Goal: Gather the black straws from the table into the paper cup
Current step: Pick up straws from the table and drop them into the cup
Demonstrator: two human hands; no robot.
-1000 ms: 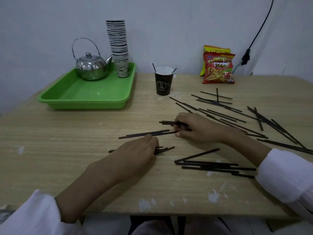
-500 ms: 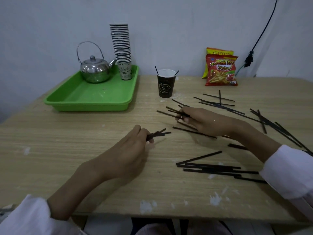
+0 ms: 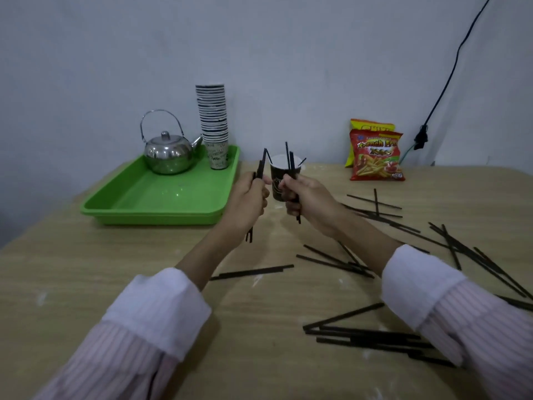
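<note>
Lying nearest the table's front edge, a group of black straws [image 3: 366,339] rests flat on the wooden table [image 3: 86,284], long axes running roughly left to right, with one straw angled up toward the right. Two forearms in striped sleeves with white cuffs extend forward from the lower corners and converge toward the centre. A pair of straws [image 3: 253,272] lies flat between the forearms, pointing left to right. More straws [image 3: 334,262] lie crossed just left of the right forearm. A loose scatter of straws [image 3: 450,241] covers the right side of the table, most running diagonally from far left to near right.

The left hand [image 3: 248,203] is raised off the table, fingers curled shut around a small bundle of straws [image 3: 261,168]. This bundle stands near upright, tips upward, lower ends projecting below the fist. The right hand [image 3: 305,200] is raised to the same level, fist closed on a second bundle [image 3: 290,163], also near upright. Both hands sit close together, just in front of the paper cup [image 3: 281,180].

The cup stands upright on the table behind the hands, with one straw leaning from its rim. Farther left, a green tray [image 3: 150,200] holds a metal kettle [image 3: 168,154] and a stack of cups [image 3: 213,122]. Two snack bags [image 3: 375,153] lean against the wall at far right.
</note>
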